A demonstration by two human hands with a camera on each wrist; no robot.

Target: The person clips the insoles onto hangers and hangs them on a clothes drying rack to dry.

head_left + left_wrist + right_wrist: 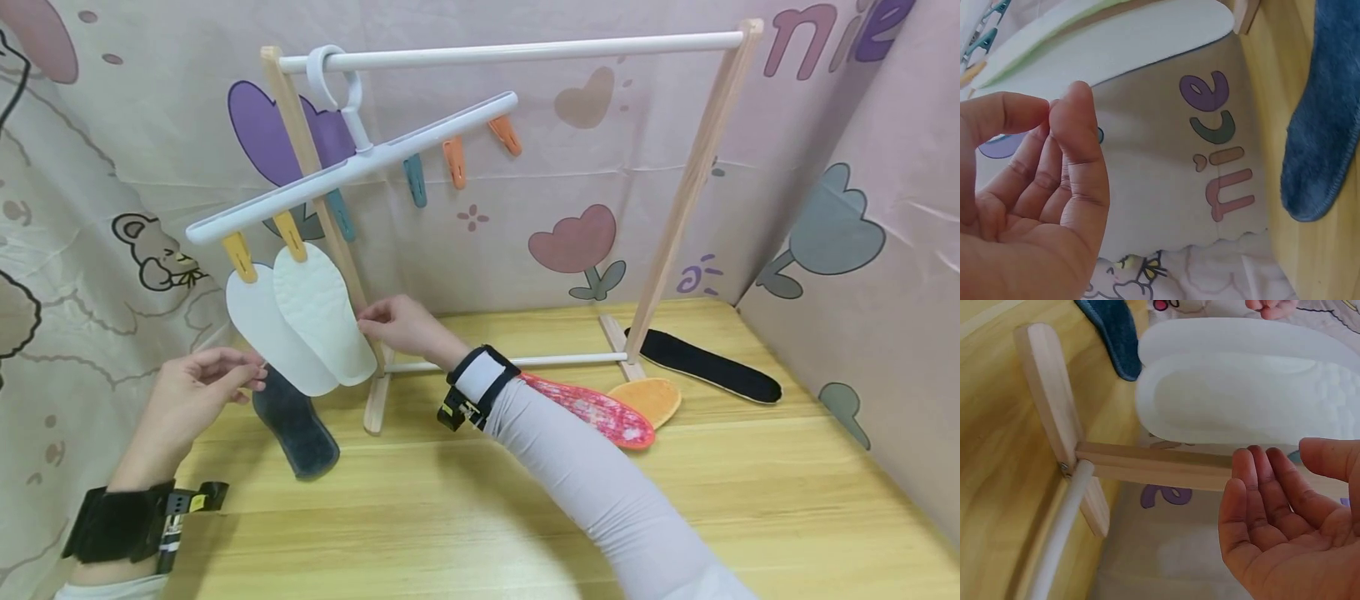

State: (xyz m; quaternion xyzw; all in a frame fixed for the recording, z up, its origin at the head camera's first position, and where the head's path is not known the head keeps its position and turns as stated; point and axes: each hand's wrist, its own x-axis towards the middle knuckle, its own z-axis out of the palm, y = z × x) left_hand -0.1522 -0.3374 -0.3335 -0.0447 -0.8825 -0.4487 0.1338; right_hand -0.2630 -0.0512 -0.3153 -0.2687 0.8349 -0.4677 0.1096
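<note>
L hand [197, 385] just left of white insoles [303, 321], fingers loosely curled, holding nothing. R hand [397, 323] at their right edge, fingers relaxed and apart, no grip. Insoles pegged on hanger [352, 162], over blue insole [296, 425] on table [480, 508]. Risk: a knock could pull insoles off pegs or swing tilted hanger. No containers.

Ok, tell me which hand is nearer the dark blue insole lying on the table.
Left. The left hand hovers just left of the dark blue insole, fingertips above its upper end. The right hand is farther, beyond the hanging white insoles, near the rack's post.
</note>
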